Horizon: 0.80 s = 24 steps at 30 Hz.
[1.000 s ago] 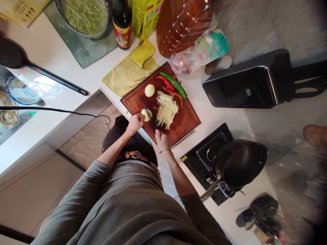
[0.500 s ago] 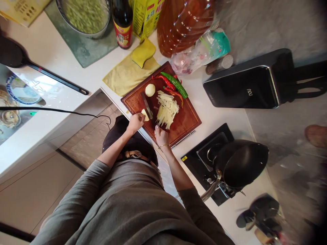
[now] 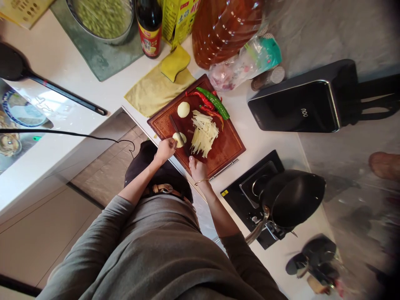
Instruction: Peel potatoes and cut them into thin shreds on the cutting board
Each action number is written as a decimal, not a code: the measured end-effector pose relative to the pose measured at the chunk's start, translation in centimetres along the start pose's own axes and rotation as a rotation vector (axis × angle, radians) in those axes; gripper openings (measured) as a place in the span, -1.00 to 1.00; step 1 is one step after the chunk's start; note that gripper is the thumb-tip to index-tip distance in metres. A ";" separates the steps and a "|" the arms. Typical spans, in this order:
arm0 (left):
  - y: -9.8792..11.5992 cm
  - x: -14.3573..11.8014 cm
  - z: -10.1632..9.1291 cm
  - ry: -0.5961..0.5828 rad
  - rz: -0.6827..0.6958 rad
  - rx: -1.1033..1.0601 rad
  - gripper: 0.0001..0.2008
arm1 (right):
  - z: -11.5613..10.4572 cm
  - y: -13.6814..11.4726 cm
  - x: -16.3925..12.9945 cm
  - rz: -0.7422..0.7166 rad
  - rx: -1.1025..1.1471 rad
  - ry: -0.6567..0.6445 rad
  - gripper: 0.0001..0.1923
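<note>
On the brown wooden cutting board [image 3: 223, 160], my left hand [image 3: 166, 151] has its fingers closed on a pale piece of peeled potato [image 3: 180, 138] at the near edge. My right hand [image 3: 197, 167] grips a kitchen knife [image 3: 177, 128], its handle mostly hidden in the fist. The blade lies across the potato piece; how deep it is in, I cannot tell. A pile of pale cut strips [image 3: 204, 133] sits right of the blade. Beyond it are a whole round peeled potato [image 3: 183, 109], red chillies [image 3: 203, 100] and a long green pepper [image 3: 217, 104].
Yellow cloths [image 3: 159, 93], a sauce bottle [image 3: 150, 31], a large jug of amber liquid [image 3: 223, 29] and a plastic bag [image 3: 243, 66] stand behind the board. A black knife block [image 3: 293, 104] is right. A black wok [image 3: 296, 200] sits on the cooktop [image 3: 250, 183].
The knife has shifted from beside the potato piece to across it, with my right hand slightly lower. My left hand stays almost in place on the piece.
</note>
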<state>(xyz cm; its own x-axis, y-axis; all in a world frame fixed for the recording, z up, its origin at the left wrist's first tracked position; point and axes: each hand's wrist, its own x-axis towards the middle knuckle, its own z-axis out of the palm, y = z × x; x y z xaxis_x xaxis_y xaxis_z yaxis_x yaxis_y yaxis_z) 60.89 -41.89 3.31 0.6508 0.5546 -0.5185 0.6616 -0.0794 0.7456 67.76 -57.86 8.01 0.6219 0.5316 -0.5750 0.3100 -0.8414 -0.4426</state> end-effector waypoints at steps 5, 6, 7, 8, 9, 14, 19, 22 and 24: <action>0.2 0.0 -0.1 0.006 0.012 0.024 -0.73 | 1.0 -0.5 1.4 0.019 -0.123 0.009 -0.32; 0.2 0.0 -0.1 0.007 0.012 0.027 -0.72 | 1.2 -0.5 1.7 0.019 -0.125 0.013 -0.32; 0.2 0.0 -0.1 0.007 0.011 0.028 -0.71 | 1.3 -0.4 1.9 0.016 -0.118 0.016 -0.32; 0.2 0.0 -0.1 0.006 0.008 0.028 -0.71 | 1.4 -0.3 2.1 0.011 -0.101 0.018 -0.31; 0.2 0.0 -0.1 0.006 0.004 0.026 -0.71 | 1.5 -0.1 2.3 0.005 -0.079 0.020 -0.30; 0.0 0.1 0.0 0.008 -0.008 0.011 -0.73 | 0.8 0.4 1.9 0.012 0.037 0.046 -0.23; -0.3 0.1 0.1 0.007 0.015 0.009 -0.72 | -0.1 -0.2 0.6 -0.002 0.066 0.033 -0.24; -0.5 0.1 0.2 0.006 0.016 0.008 -0.73 | -0.2 -0.6 0.2 0.003 0.063 0.012 -0.26; -0.6 0.1 0.2 0.005 0.010 0.013 -0.74 | -0.2 -0.7 0.1 0.013 0.043 0.005 -0.27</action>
<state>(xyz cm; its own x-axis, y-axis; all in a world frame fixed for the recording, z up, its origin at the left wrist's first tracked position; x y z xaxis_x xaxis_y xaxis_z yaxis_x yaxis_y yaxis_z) 60.67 -41.92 2.75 0.6554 0.5580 -0.5090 0.6601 -0.0957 0.7450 67.75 -57.28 8.42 0.6297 0.5198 -0.5773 0.2704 -0.8433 -0.4644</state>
